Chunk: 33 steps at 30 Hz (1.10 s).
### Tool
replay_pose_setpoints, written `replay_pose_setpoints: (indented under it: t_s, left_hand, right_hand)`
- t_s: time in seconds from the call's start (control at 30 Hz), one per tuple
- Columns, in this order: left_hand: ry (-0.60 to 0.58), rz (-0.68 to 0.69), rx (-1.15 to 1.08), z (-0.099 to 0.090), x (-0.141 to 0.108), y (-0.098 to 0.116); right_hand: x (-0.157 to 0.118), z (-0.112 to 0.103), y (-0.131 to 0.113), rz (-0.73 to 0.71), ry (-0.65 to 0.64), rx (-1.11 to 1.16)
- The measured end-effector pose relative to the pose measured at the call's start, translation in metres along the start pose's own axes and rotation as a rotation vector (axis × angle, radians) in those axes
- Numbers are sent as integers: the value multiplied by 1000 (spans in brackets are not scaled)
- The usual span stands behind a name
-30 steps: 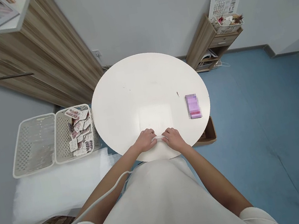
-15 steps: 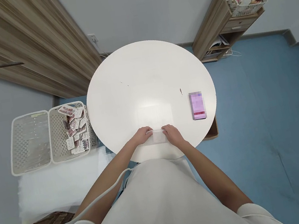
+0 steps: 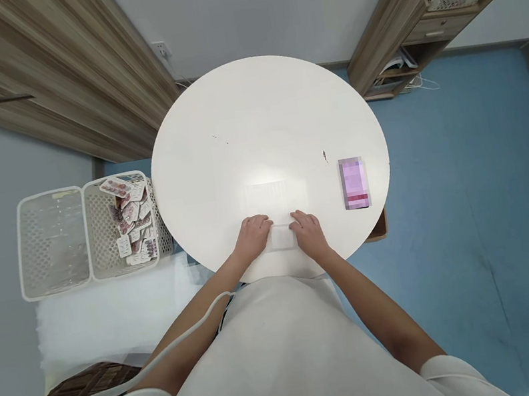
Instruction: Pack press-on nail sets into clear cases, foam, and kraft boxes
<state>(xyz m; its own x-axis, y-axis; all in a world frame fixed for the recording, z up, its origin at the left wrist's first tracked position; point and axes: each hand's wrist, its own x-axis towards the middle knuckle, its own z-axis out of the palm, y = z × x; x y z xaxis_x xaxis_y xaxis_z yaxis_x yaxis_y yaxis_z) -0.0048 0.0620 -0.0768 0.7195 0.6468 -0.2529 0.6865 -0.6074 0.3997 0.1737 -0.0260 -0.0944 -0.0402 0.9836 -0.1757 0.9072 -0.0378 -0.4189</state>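
The left hand (image 3: 252, 238) and right hand (image 3: 309, 232) sit at opposite ends of one clear sleeve (image 3: 282, 237) near the counter's (image 3: 200, 175) close edge, probably keeping it flat; pinching or pressing, I cannot tell. One purple box (image 3: 354, 181) lies apart rightward, likely leaving working room. Two white baskets (image 3: 101, 242) stand leftward.

Left hand (image 3: 253, 235) and right hand (image 3: 310, 233) lie apart, palms down — fingers (image 3: 262, 218) angled inward.
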Motion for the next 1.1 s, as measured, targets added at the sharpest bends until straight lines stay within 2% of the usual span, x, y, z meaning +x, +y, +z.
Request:
replay_pose_setpoints:
  t_s: [0.07, 0.13, 0.3, 0.47, 0.63, 0.8, 0.97, 1.1]
  left_hand:
    - [-11, 114, -8, 4, -7, 3]
    - [-25, 153, -9, 9, -13, 6]
    - [-33, 105, 29, 18, -17, 9]
    - [-23, 116, 19, 13, -20, 11]
    - [-113, 160, -13, 13, -38, 13]
    - [-109, 98, -85, 10, -45, 13]
    - [-77, 13, -184, -7, -40, 1]
    - [-54, -113, -252, -9, -39, -15]
  right_hand:
    - [-7, 0, -4, -67, -50, -8]
    - [-13, 1, -7, -69, -95, -11]
    - [-17, 1, -17, -7, -142, -88]
    - [-15, -9, -27, 32, -187, -110]
    - [-37, -13, -35, 63, -273, -54]
    - [-46, -14, -34, 47, -186, -29]
    - [-24, -22, -25, 83, -157, -13]
    - [-8, -23, -16, 130, -130, 29]
